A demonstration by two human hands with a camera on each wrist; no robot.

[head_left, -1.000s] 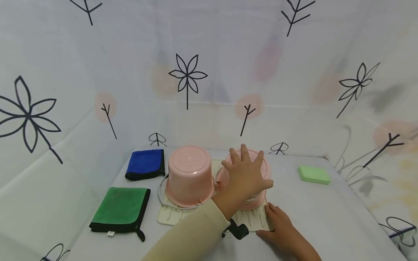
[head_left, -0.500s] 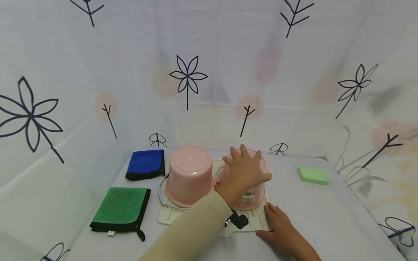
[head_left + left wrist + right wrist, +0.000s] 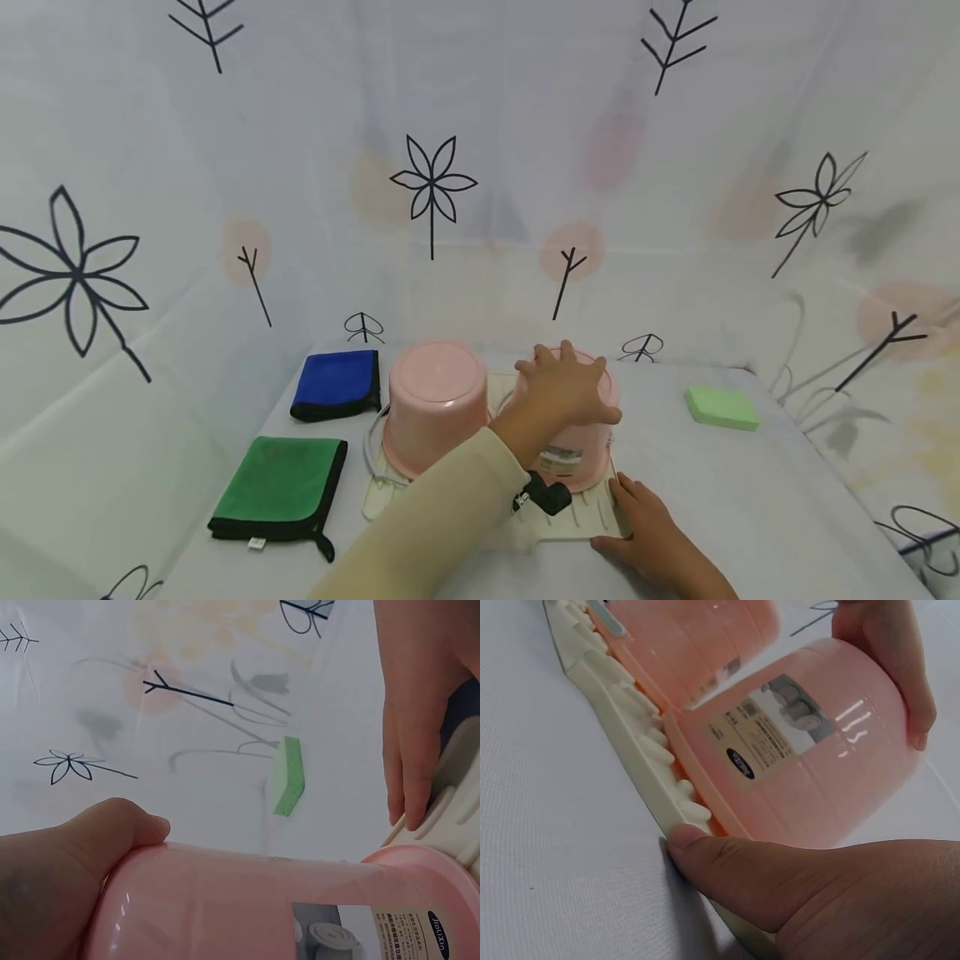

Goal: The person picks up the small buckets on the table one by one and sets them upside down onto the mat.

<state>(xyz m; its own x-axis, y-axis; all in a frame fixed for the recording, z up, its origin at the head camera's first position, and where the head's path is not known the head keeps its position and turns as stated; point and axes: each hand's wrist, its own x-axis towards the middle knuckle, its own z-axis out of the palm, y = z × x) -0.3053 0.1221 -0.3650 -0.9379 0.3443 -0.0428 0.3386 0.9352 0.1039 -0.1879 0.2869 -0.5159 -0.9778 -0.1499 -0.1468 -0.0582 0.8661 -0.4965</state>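
Observation:
My left hand point(image 3: 567, 392) reaches across and grips the base of an upturned pink bucket point(image 3: 592, 460), fingers spread over it and curled at its sides. In the left wrist view its thumb point(image 3: 139, 825) presses the bucket's wall, near a printed label point(image 3: 375, 934). Both this bucket and a second upturned pink bucket point(image 3: 437, 412) stand on a cream ribbed draining tray point(image 3: 592, 518). The right hand point(image 3: 651, 529) holds the tray's near right corner; its thumb point(image 3: 727, 862) lies on the edge in the right wrist view. My left sleeve hides part of the tray.
A folded blue cloth point(image 3: 337, 385) and a folded green cloth point(image 3: 279, 479) lie at the left. On the right side of the white table point(image 3: 750, 508) is a green sponge point(image 3: 722, 407). A patterned curtain point(image 3: 495, 200) hangs behind.
The bucket under my left hand has turned slightly, its label swinging leftward and showing more. The left hand has turned a little with it. The right hand stays on the tray corner.

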